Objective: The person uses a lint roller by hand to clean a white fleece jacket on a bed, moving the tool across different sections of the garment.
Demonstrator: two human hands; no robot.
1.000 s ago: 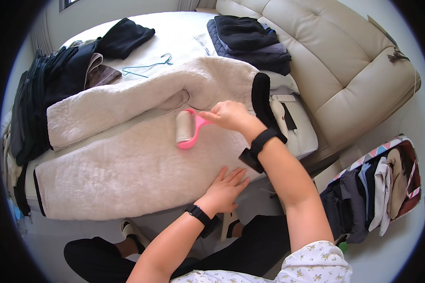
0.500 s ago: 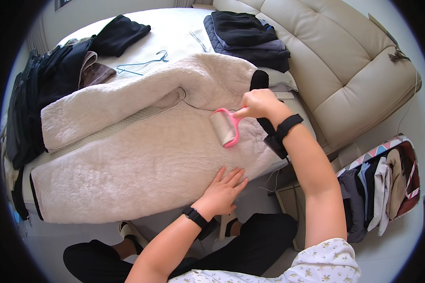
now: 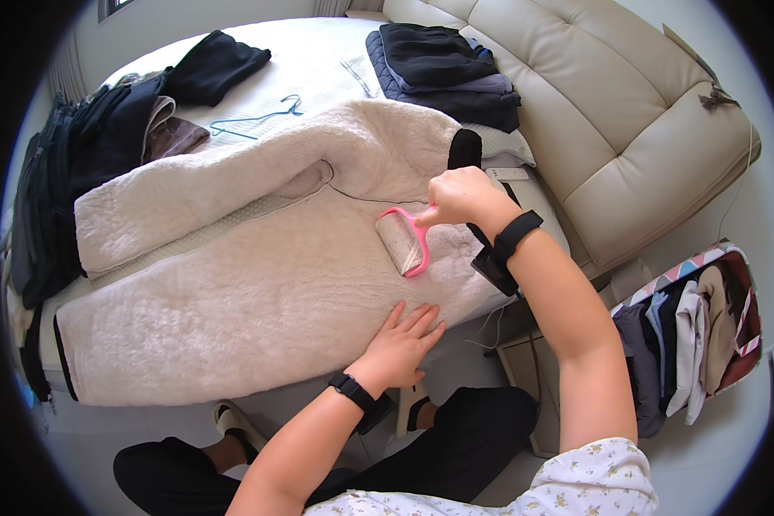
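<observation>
While clamping the right hand [image 3: 464, 196] around the pink handle [image 3: 420, 234] of a lint roller [image 3: 397, 246], seems to rest the pale cylinder [image 3: 394, 238] on a cream fleecy garment [image 3: 215, 318], near the black band [image 3: 465, 150] at its right end. Cannot tell how firmly pressed. Should handle as something light and stiff, likely slick at the handle and tacky around the cylinder; best taken by the handle alone. Sets the left hand [image 3: 396, 354] flat on the near edge of the garment, near the roller but apart from it, with fingers [image 3: 415, 319] spread apart and closed on nothing. Expect soft, thick, floppy cloth there, heavier than the roller, hardly fragile, prone to bunching or dragging if not pinned; better lifted by the black band or the dark-trimmed hems [image 3: 67, 357] at the left than by a pinch of pile. Wears a black strap [image 3: 516, 236] on each wrist. Has the garment spread flat across the near side of a white bed [image 3: 310, 60], in two long parts reaching leftward. Farther out, notice a blue hanger [image 3: 258, 115] just beyond the garment, dark clothes [image 3: 56, 206] heaped at the left, and a folded stack [image 3: 443, 64] near the beige padded headboard [image 3: 606, 116]. At the lower right, find a patterned box [image 3: 679, 272] filled with upright folded clothes [image 3: 688, 331].
</observation>
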